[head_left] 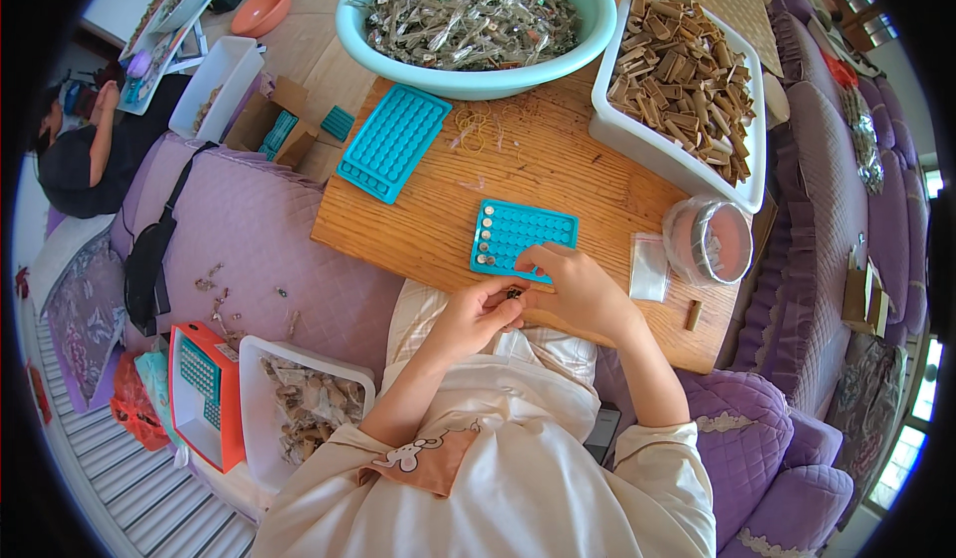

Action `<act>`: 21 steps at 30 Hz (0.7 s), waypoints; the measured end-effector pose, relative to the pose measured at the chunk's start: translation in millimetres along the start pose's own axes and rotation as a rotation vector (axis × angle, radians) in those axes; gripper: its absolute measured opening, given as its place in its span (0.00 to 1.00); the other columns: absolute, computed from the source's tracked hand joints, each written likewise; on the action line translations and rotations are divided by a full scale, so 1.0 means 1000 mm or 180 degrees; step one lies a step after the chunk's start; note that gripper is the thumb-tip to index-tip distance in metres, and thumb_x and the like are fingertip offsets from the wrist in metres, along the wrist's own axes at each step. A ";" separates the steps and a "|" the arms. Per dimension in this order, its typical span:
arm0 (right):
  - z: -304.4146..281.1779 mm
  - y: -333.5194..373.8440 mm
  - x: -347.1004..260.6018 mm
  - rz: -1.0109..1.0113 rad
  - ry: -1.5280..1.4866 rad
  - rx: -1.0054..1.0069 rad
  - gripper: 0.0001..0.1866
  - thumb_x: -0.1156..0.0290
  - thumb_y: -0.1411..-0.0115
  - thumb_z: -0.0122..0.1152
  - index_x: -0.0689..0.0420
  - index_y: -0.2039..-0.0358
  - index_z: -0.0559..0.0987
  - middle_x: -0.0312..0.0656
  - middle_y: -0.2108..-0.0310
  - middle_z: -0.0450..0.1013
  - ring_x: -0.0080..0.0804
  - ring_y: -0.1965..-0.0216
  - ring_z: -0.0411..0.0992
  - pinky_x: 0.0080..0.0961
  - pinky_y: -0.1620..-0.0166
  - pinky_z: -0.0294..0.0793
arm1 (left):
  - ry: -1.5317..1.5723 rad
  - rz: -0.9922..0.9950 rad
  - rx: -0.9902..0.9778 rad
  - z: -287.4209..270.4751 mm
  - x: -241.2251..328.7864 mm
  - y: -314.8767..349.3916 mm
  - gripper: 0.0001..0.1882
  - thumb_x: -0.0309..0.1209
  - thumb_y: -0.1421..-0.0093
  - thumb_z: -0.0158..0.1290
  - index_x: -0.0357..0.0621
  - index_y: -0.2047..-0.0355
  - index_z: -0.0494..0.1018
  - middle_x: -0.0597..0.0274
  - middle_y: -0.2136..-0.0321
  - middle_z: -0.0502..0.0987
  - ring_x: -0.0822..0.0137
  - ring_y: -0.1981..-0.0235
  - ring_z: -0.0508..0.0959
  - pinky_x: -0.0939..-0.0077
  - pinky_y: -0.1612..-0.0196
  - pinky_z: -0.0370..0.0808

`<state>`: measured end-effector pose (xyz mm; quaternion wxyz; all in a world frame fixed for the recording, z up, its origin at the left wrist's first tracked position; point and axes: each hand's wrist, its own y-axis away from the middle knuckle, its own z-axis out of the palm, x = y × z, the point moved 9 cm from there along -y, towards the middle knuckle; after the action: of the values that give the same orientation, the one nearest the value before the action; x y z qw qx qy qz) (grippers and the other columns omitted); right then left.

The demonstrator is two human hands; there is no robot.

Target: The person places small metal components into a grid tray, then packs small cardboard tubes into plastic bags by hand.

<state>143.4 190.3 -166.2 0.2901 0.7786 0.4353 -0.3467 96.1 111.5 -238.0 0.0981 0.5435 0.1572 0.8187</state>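
Note:
Small dark pieces [514, 293] lie in the bent fingers of my left hand [473, 316], just off the table's front edge. My right hand [578, 294] is close beside it, fingers curled over the front edge of a small turquoise tray [538, 227]. Whatever its fingertips pinch, if anything, is hidden. Rows of round wells cover the tray, and several small silvery round pieces [487, 223] sit in its left column. A larger turquoise tray [394, 140] of the same kind lies farther left.
At the back stands a light-blue basin [349, 22] heaped with clear-wrapped small items. A white bin [609, 120] of brown cardboard pieces is to its right. On the wooden table [398, 229] are a round tub [732, 249], plastic bags [649, 267] and rubber bands [472, 132]. Another person [95, 160] sits far left.

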 end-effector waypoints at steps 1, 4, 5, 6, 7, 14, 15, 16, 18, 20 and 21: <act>-0.007 -0.002 -0.002 0.0002 0.0006 0.0019 0.15 0.72 0.57 0.61 0.58 0.67 0.70 0.46 0.68 0.69 0.42 0.65 0.68 0.30 0.63 0.68 | 0.0176 -0.0136 -0.0023 0.000 -0.001 0.000 0.14 0.26 0.44 0.46 0.36 0.57 0.65 0.62 0.70 0.73 0.76 0.73 0.73 0.85 0.69 0.71; -0.031 -0.013 -0.019 -0.0451 0.0218 0.0080 0.11 0.72 0.56 0.59 0.60 0.70 0.72 0.45 0.73 0.70 0.39 0.70 0.70 0.29 0.66 0.69 | 0.0596 -0.0134 -0.0039 -0.003 0.005 0.002 0.14 0.26 0.44 0.46 0.37 0.57 0.65 0.61 0.70 0.73 0.76 0.74 0.73 0.85 0.70 0.71; -0.049 -0.020 -0.015 -0.0416 0.0074 0.0246 0.09 0.73 0.54 0.56 0.61 0.71 0.72 0.45 0.75 0.70 0.37 0.73 0.70 0.27 0.67 0.69 | 0.0595 -0.0127 -0.0051 -0.004 0.006 0.003 0.14 0.26 0.44 0.46 0.37 0.57 0.65 0.61 0.70 0.73 0.76 0.74 0.73 0.85 0.70 0.71; -0.081 -0.025 -0.011 -0.0306 0.0195 0.0849 0.07 0.73 0.53 0.55 0.61 0.73 0.73 0.44 0.76 0.70 0.34 0.75 0.69 0.25 0.68 0.69 | 0.0648 -0.0132 0.0025 -0.007 0.008 0.005 0.14 0.26 0.44 0.46 0.37 0.57 0.65 0.60 0.70 0.73 0.76 0.74 0.73 0.85 0.70 0.71; -0.113 -0.029 -0.005 -0.0197 0.0313 0.1447 0.05 0.74 0.52 0.54 0.61 0.74 0.73 0.43 0.78 0.70 0.30 0.76 0.69 0.23 0.69 0.68 | 0.0703 -0.0134 0.0107 -0.011 0.009 0.007 0.13 0.25 0.45 0.47 0.37 0.58 0.65 0.59 0.69 0.73 0.75 0.74 0.73 0.84 0.70 0.72; -0.276 -0.054 0.089 0.0559 0.1333 0.3289 0.09 0.71 0.52 0.55 0.57 0.69 0.73 0.42 0.75 0.73 0.32 0.72 0.72 0.26 0.66 0.69 | 0.0614 -0.0138 0.0204 -0.012 0.008 0.006 0.14 0.22 0.48 0.46 0.38 0.59 0.65 0.57 0.70 0.73 0.73 0.73 0.74 0.82 0.70 0.72; -0.282 -0.063 0.097 0.0767 0.1623 0.3193 0.09 0.71 0.52 0.55 0.56 0.68 0.73 0.43 0.74 0.72 0.35 0.69 0.71 0.28 0.65 0.69 | 0.0564 -0.0137 0.0197 -0.012 0.009 0.007 0.14 0.21 0.48 0.46 0.38 0.59 0.65 0.58 0.70 0.73 0.73 0.73 0.74 0.82 0.70 0.72; -0.285 -0.068 0.107 0.0979 0.1914 0.3094 0.10 0.71 0.52 0.54 0.55 0.67 0.73 0.43 0.72 0.71 0.38 0.67 0.70 0.30 0.64 0.69 | 0.0512 -0.0137 0.0185 -0.012 0.009 0.007 0.14 0.21 0.48 0.46 0.38 0.59 0.65 0.58 0.71 0.73 0.72 0.73 0.74 0.82 0.70 0.72; -0.273 -0.081 0.092 0.0828 0.2610 0.3019 0.11 0.71 0.53 0.54 0.55 0.66 0.73 0.43 0.71 0.70 0.39 0.65 0.69 0.31 0.63 0.70 | 0.0538 -0.0171 0.0225 -0.015 0.009 0.009 0.14 0.21 0.48 0.46 0.39 0.59 0.65 0.58 0.70 0.73 0.72 0.73 0.74 0.82 0.70 0.72; -0.262 -0.097 0.087 0.0835 0.3387 0.2566 0.09 0.73 0.52 0.52 0.56 0.68 0.73 0.42 0.68 0.66 0.40 0.59 0.66 0.32 0.62 0.70 | 0.0570 -0.0223 0.0251 -0.017 0.007 0.009 0.14 0.21 0.48 0.46 0.39 0.59 0.65 0.59 0.70 0.73 0.72 0.73 0.74 0.82 0.70 0.72; -0.263 -0.099 0.088 0.0829 0.3385 0.2556 0.09 0.73 0.52 0.52 0.56 0.68 0.73 0.42 0.68 0.66 0.40 0.59 0.66 0.32 0.62 0.70 | 0.0614 -0.0237 0.0262 -0.018 0.006 0.009 0.15 0.21 0.48 0.46 0.39 0.58 0.65 0.59 0.70 0.73 0.72 0.72 0.74 0.82 0.70 0.72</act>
<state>165.3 475.3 -94.7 -0.2357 0.9366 0.2588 -0.0136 77.7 102.3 -236.0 0.0905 0.4596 0.2195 0.8558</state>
